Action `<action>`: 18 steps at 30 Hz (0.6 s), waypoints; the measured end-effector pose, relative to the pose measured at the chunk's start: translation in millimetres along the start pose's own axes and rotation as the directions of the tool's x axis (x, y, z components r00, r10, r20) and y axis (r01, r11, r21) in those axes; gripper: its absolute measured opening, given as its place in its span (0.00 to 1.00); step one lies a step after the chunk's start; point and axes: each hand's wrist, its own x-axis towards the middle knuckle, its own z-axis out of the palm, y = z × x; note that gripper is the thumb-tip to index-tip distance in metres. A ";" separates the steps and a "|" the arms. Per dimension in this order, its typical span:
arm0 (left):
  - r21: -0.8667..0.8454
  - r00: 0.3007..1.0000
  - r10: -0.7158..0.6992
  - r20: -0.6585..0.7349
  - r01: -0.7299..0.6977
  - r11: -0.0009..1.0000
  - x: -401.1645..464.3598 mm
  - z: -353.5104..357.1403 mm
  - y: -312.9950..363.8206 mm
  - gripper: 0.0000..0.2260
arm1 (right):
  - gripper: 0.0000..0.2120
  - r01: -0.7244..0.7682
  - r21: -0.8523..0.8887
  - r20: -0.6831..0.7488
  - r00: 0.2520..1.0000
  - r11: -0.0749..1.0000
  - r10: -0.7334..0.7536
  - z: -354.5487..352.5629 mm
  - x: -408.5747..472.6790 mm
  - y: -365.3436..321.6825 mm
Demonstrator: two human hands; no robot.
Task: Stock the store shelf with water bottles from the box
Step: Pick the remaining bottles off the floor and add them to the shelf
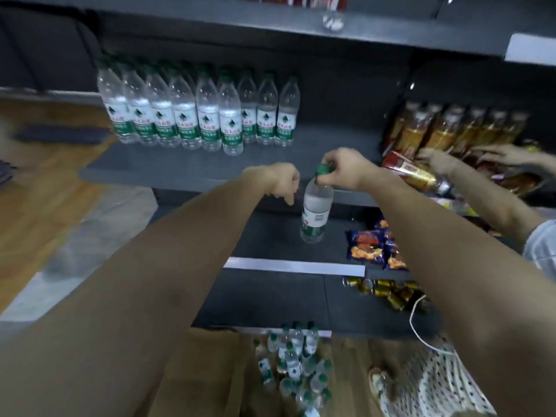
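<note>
- Right hand (346, 170) pinches the green cap of a water bottle (315, 210), hanging in front of the shelf (168, 170).
- Left hand (281, 183) beside it, fingers loosely curled, holding nothing.
- Cardboard box (210, 371) below holds more green-capped bottles (296, 365).
- Row of bottles (195, 115) stands on the shelf.

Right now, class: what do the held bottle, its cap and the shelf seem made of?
Held bottle: clear, glossy plastic, probably; you see through it. Cap, pinched by the right hand: opaque green plastic, likely. Shelf: matte dark grey, perhaps painted metal; unsure.
</note>
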 end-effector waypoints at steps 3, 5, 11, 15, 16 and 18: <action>-0.080 0.999 -0.027 -0.035 0.024 0.997 -13.2 -26.4 -3.7 0.14 | 0.08 0.047 0.020 -0.010 0.999 0.999 -0.047 -21.4 9.5 -22.9; -0.148 0.998 -0.048 -0.039 0.041 0.988 -20.1 -37.4 -6.4 0.15 | 0.09 0.066 0.031 -0.009 0.998 0.997 -0.065 -29.7 13.7 -37.5; -0.357 0.995 -0.080 -0.057 0.054 0.932 -44.5 -53.1 -9.4 0.28 | 0.12 0.145 0.037 0.012 0.989 0.989 -0.146 -42.0 19.4 -77.2; -0.454 0.983 -0.112 -0.143 0.036 0.890 -61.5 -51.1 -11.1 0.39 | 0.11 0.198 0.080 0.025 0.979 0.977 -0.200 -46.1 22.3 -95.4; -0.452 0.976 -0.120 -0.182 0.025 0.892 -64.2 -49.5 -11.7 0.39 | 0.11 0.207 0.101 0.024 0.977 0.973 -0.211 -46.5 22.9 -98.4; -0.410 0.949 -0.154 -0.274 0.030 0.912 -68.9 -46.9 -12.1 0.34 | 0.10 0.220 0.147 0.033 0.973 0.964 -0.227 -46.7 23.7 -102.0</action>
